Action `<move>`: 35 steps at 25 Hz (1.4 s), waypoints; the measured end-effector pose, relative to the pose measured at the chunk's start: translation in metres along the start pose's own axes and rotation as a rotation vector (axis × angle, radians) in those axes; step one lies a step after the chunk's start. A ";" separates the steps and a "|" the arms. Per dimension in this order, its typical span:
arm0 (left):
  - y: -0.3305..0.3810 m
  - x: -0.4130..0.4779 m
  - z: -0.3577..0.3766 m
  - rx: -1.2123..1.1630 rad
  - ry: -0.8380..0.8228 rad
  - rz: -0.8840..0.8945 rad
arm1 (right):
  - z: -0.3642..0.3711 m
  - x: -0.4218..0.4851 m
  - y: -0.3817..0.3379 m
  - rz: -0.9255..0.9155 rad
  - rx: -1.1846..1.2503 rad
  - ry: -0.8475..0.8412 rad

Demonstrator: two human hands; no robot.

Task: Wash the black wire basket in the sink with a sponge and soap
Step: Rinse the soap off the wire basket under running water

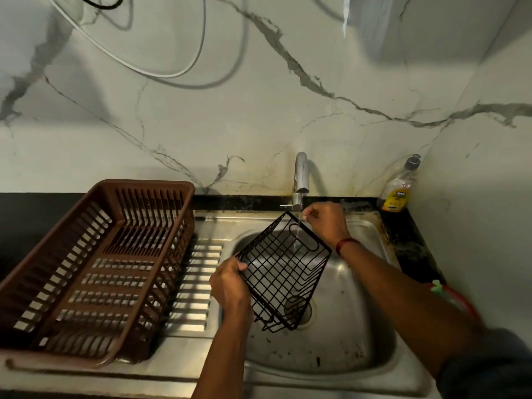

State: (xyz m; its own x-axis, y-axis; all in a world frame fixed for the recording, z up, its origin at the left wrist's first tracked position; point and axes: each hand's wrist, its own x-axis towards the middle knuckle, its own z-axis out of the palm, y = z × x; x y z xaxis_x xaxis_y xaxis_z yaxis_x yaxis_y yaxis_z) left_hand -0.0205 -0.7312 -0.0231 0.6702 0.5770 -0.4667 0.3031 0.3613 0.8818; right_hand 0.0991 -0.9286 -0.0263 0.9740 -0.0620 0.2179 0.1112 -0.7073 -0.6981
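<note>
Status: the black wire basket (283, 272) is held between both grips, clear of the basin floor of the sink (345, 335) and tilted with its far end raised. A thin water stream (298, 228) from the faucet (300, 180), just beyond the right grip, falls through the raised end. No sponge is in either grip and no suds show on the wires. Judged stage: wetting or rinsing. Which of the two cannot be told. If it is wetting, soaping and scrubbing remain.

Left grip (230, 283): fingers curled round the near-left rim, forearm rising from below.

Right grip (325, 223): fingers curled, pinching the far rim wire beside the stream. The wrist is bent and the forearm reaches in from the right.

A soap bottle (398, 188) stands on the table beyond and to the right of the right grip. A brown dish rack (95, 254) sits well left of the left grip.
</note>
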 end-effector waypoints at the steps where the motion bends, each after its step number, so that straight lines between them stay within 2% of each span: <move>1: 0.006 -0.001 0.002 0.031 0.003 -0.002 | -0.003 0.008 0.001 -0.015 -0.055 -0.067; 5: 0.026 -0.006 0.013 0.150 -0.030 0.030 | -0.003 0.035 0.000 -0.098 -0.350 -0.324; 8: 0.034 -0.003 0.023 0.233 -0.022 0.043 | 0.008 0.053 0.010 -0.090 -0.467 -0.488; 15: 0.047 0.014 0.044 0.405 -0.034 0.080 | 0.032 0.078 0.024 -0.124 -0.486 -0.567; 19: 0.048 0.016 0.053 0.455 -0.018 0.066 | 0.053 0.080 0.039 -0.142 -0.397 -0.607; 21: 0.047 0.016 0.054 0.459 -0.015 0.055 | 0.060 0.080 0.047 -0.123 -0.332 -0.572; 28: 0.046 0.012 0.053 0.486 -0.013 0.048 | 0.064 0.080 0.057 0.194 0.181 -0.277; 32: 0.045 0.009 0.052 0.478 -0.027 0.032 | 0.045 0.063 0.043 0.351 0.598 -0.272; 33: 0.044 0.008 0.052 0.472 -0.033 0.029 | 0.040 0.054 0.039 0.356 0.609 -0.295; 35: 0.044 0.005 0.050 0.465 -0.041 0.028 | 0.033 0.038 0.033 0.339 0.478 -0.270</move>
State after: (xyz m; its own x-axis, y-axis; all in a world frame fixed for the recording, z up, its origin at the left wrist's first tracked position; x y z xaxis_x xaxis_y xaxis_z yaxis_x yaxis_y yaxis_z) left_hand 0.0299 -0.7492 0.0169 0.7060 0.5491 -0.4472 0.5496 -0.0266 0.8350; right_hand 0.1466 -0.9312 -0.0639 0.9791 -0.0037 -0.2034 -0.1960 -0.2843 -0.9385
